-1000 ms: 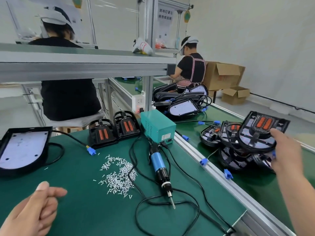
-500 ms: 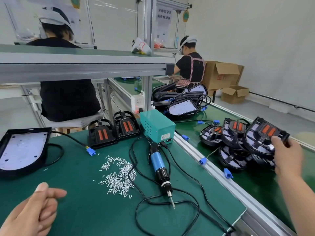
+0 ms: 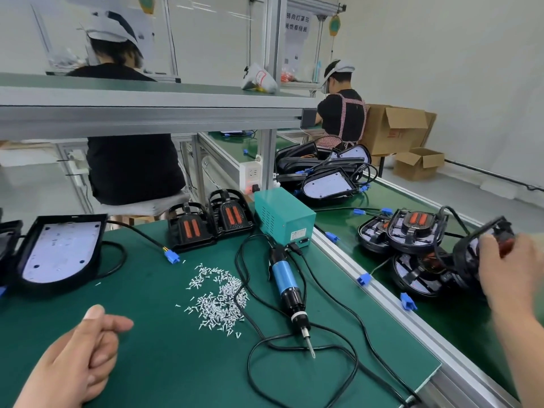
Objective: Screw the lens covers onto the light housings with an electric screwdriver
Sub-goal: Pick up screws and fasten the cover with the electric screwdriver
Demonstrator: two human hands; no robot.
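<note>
My right hand [image 3: 509,278] grips a black light housing [image 3: 468,254] at the far right, tilted on its edge beside a pile of similar housings [image 3: 412,228] on the conveyor belt. My left hand [image 3: 76,360] hovers over the green mat at the bottom left, fingers curled with the thumb on top, and nothing shows in it. The blue electric screwdriver [image 3: 287,285] lies on the mat with its bit pointing toward me. A heap of small silver screws [image 3: 217,295] lies to its left. Two housings with orange lenses [image 3: 191,228] stand at the back of the mat.
A teal power box [image 3: 282,213] sits behind the screwdriver, and black cables [image 3: 332,346] loop across the mat. A flat black lamp with a white panel [image 3: 59,251] lies at the left. An aluminium rail [image 3: 347,260] separates mat and conveyor. Two people sit beyond.
My right hand has brought the housing down and to the right, turning it from nearly face-up onto its edge. My left hand has hardly moved.
</note>
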